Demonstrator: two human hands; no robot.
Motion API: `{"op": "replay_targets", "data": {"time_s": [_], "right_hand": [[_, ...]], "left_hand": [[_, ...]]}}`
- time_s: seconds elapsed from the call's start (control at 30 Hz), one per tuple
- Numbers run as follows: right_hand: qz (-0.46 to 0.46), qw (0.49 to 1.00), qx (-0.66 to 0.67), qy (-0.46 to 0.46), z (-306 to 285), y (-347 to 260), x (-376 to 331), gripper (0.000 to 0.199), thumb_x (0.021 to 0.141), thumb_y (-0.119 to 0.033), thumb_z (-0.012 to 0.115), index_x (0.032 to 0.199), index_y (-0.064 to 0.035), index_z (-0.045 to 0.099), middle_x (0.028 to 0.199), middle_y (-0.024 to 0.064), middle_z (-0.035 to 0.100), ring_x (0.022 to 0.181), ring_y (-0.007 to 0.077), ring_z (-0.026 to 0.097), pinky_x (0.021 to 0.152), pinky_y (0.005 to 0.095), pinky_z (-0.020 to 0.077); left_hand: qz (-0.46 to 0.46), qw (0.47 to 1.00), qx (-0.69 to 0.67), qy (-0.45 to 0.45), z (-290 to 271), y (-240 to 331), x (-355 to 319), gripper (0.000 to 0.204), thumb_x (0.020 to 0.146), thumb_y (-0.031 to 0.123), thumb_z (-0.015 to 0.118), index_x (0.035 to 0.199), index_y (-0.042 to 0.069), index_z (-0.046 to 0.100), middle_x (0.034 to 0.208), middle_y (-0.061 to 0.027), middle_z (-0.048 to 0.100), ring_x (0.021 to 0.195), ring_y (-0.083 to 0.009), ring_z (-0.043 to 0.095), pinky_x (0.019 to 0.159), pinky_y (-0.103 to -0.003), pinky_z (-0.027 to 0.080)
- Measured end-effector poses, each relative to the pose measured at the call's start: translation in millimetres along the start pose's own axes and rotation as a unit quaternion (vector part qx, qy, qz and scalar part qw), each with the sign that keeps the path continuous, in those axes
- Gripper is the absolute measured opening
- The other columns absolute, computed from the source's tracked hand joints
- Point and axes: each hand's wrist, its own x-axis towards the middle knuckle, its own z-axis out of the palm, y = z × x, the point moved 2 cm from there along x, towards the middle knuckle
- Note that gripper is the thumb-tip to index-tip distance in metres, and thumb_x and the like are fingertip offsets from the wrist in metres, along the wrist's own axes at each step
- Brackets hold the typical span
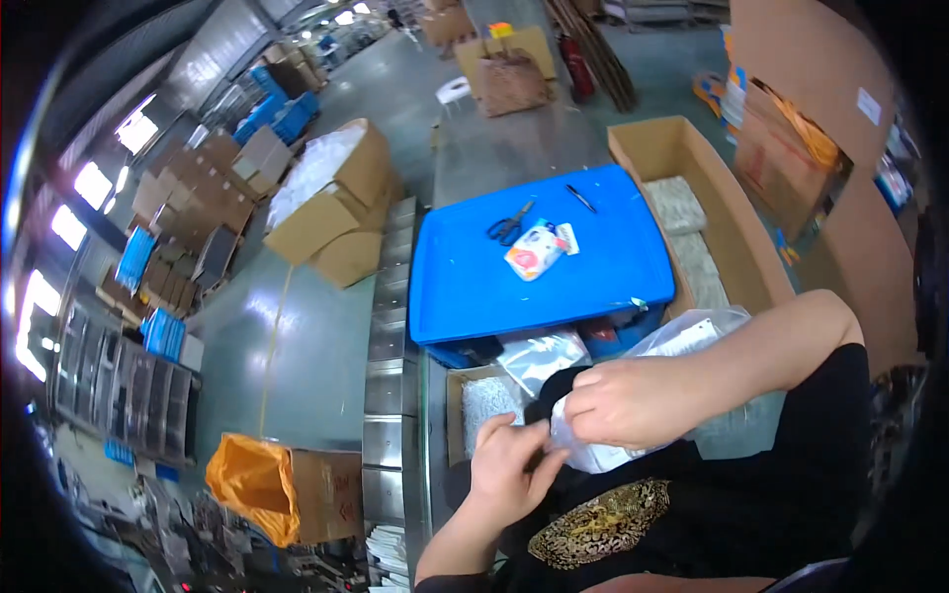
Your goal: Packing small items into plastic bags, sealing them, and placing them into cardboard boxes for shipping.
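In front of my dark shirt, both hands work at a clear plastic bag (600,456) with something whitish in it. My right hand (625,403) is closed on the bag's upper edge, its fingers bent and covering part of it. From the lower left comes my left hand (506,470), its curled fingers and thumb at the bag's left edge. Just beyond them, a flat clear bag (542,356) sticks out below a blue plastic lid (474,287). Black-handled scissors (511,225), a small white packet (535,253) and a pen (581,199) lie on that lid.
A cardboard box (489,400) of small clear pieces sits beside my left hand. At right, a long open carton (761,237) holds wrapped bundles (676,205). Metal rollers (384,435) run along the left. Beyond them stands a carton with an orange liner (249,479).
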Motion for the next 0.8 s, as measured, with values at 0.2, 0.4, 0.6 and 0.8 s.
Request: {"op": "replay_targets", "data": {"time_s": [0.2, 0.4, 0.6, 0.8], "right_hand": [[-0.015, 0.999, -0.008, -0.041, 0, -14, 17, 0.01, 0.068, -0.009, 0.056, 0.076, -0.0038, 0.054, 0.081, 0.0073, 0.053, 0.077, 0.0227, 0.051, 0.069, 0.0317, 0.0427], [0.019, 0.999, 0.002, -0.037, 5, -21, 27, 0.01, 0.077, -0.014, 0.056, 0.077, -0.0034, 0.054, 0.082, 0.0089, 0.053, 0.077, 0.0249, 0.051, 0.069, 0.0324, 0.043], [0.076, 0.996, 0.001, 0.035, 5, -31, 34, 0.021, 0.073, -0.021, 0.06, 0.084, -0.0041, 0.053, 0.081, 0.0104, 0.053, 0.078, 0.0262, 0.053, 0.069, 0.0349, 0.0434], [0.051, 0.999, 0.001, -0.016, 10, -32, 35, 0.021, 0.067, -0.019, 0.063, 0.08, -0.0077, 0.052, 0.076, 0.0082, 0.049, 0.074, 0.0264, 0.051, 0.065, 0.0367, 0.04]], "left_hand": [[-0.028, 0.996, -0.052, -0.071, -20, 3, -5, 0.012, 0.069, 0.007, 0.065, 0.077, 0.007, 0.056, 0.074, -0.0057, 0.057, 0.067, -0.0243, 0.054, 0.067, -0.034, 0.042], [0.006, 0.999, -0.028, -0.04, -19, 4, -6, 0.011, 0.067, 0.004, 0.064, 0.073, 0.005, 0.055, 0.07, -0.006, 0.055, 0.064, -0.0242, 0.053, 0.062, -0.033, 0.04], [-0.027, 1.0, -0.003, 0.002, -23, 11, -19, 0.01, 0.07, 0.007, 0.064, 0.073, 0.006, 0.055, 0.07, -0.0048, 0.056, 0.064, -0.0225, 0.054, 0.061, -0.033, 0.038], [-0.159, 0.98, -0.111, -0.033, -21, 12, -29, 0.008, 0.071, 0.012, 0.066, 0.075, 0.008, 0.06, 0.07, -0.0068, 0.058, 0.067, -0.0252, 0.056, 0.062, -0.033, 0.041]]}}
